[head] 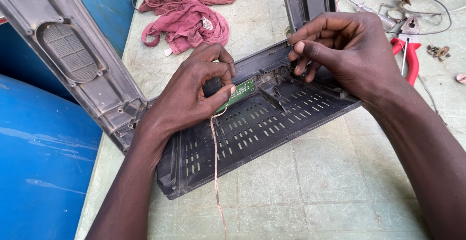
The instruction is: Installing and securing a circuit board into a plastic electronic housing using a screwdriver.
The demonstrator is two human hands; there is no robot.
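The left hand (194, 94) pinches a small green circuit board (239, 94) in its grip over the black vented casing (252, 133); the right hand (344, 50) fingers clench something hidden at the casing's back edge.

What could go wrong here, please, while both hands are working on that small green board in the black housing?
1. The left hand pinches the green circuit board by its edge; twisting could crack it or tear the thin wire hanging from it.
2. The right hand presses fingertips into the black vented housing; the plastic ribs might snap or nick a finger.
3. The loose wire could snag a wrist.
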